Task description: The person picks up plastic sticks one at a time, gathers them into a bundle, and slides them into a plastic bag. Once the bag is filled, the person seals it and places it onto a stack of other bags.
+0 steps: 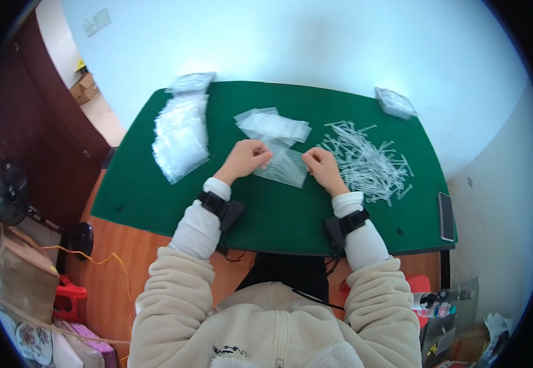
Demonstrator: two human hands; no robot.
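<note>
My left hand (246, 158) and my right hand (321, 167) pinch the two ends of a small clear plastic bag (286, 167) just above the green table (156, 190). Each wrist wears a black strap. Right of my right hand lies a heap of thin clear plastic sticks (367, 161). Beyond my hands sits a loose pile of empty clear bags (274, 126). Whether anything is inside the held bag I cannot tell.
A long stack of filled clear bags (180, 136) lies at the table's left, with a packet (191, 81) behind it and another packet (395, 102) at the far right corner. A phone (445, 216) rests on the right edge. A fan (10, 193) stands on the floor at left.
</note>
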